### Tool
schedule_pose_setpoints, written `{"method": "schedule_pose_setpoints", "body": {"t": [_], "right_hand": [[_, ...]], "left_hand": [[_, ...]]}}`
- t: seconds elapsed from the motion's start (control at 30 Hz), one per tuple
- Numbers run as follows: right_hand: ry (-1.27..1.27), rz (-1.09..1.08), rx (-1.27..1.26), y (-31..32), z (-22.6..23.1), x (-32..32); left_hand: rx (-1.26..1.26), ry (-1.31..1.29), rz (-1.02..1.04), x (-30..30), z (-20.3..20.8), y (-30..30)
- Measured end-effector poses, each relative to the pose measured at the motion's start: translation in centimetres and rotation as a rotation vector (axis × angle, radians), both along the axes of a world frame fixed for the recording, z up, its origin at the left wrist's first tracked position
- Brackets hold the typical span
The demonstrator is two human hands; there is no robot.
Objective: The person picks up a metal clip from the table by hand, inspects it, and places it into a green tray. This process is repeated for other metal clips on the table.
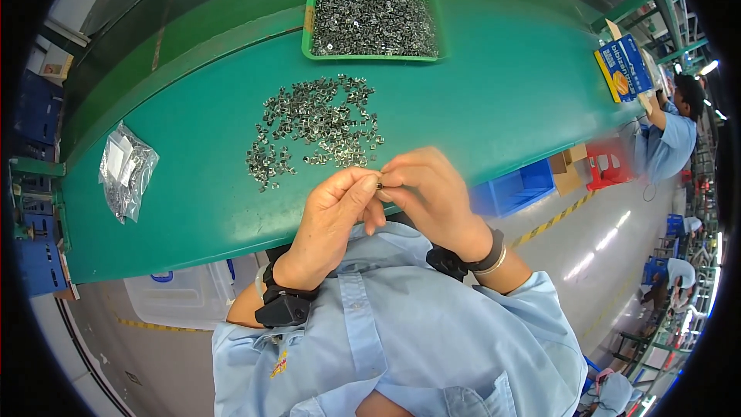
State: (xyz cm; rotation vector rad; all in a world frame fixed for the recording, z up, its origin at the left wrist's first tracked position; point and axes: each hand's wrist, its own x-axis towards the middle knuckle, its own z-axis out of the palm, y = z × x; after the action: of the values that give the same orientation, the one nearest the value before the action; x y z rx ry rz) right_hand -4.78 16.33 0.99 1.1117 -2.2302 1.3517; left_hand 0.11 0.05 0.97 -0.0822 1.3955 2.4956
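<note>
Shiny metal bits [312, 125], smooth desk [478, 93]
Crinkly, glossy plastic bag [126, 174] at left; dull cloth shirt [440, 316] at bottom.

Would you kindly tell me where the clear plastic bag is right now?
In the head view, the clear plastic bag lies near the left end of the green table, left of the loose metal pieces.

The left grip [333, 205] and right grip [436, 194] pinch a small part [379, 185] (mostly hidden) near scattered metal pieces [315, 119].
</note>
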Motion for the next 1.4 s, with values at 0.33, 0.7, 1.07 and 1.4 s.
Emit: {"method": "schedule_pose_setpoints", "body": {"t": [0.33, 0.7, 1.07, 1.4], "right_hand": [[0.021, -0.022, -0.004, -0.3, 0.3, -0.2], [-0.106, 0.021, -0.073, -0.2, -0.1, 0.6], [-0.196, 0.045, -0.135, 0.3, -0.3, 1.0], [-0.176, 0.044, -0.173, 0.3, -0.4, 1.1]], "left_hand": [[0.050, -0.015, 0.034, 0.1, 0.0, -0.3], [0.164, -0.040, 0.014, 0.1, -0.6, -0.2], [0.248, -0.053, -0.024, 0.2, -0.9, 0.3], [0.314, -0.070, -0.046, 0.4, -0.1, 0.2]]}}
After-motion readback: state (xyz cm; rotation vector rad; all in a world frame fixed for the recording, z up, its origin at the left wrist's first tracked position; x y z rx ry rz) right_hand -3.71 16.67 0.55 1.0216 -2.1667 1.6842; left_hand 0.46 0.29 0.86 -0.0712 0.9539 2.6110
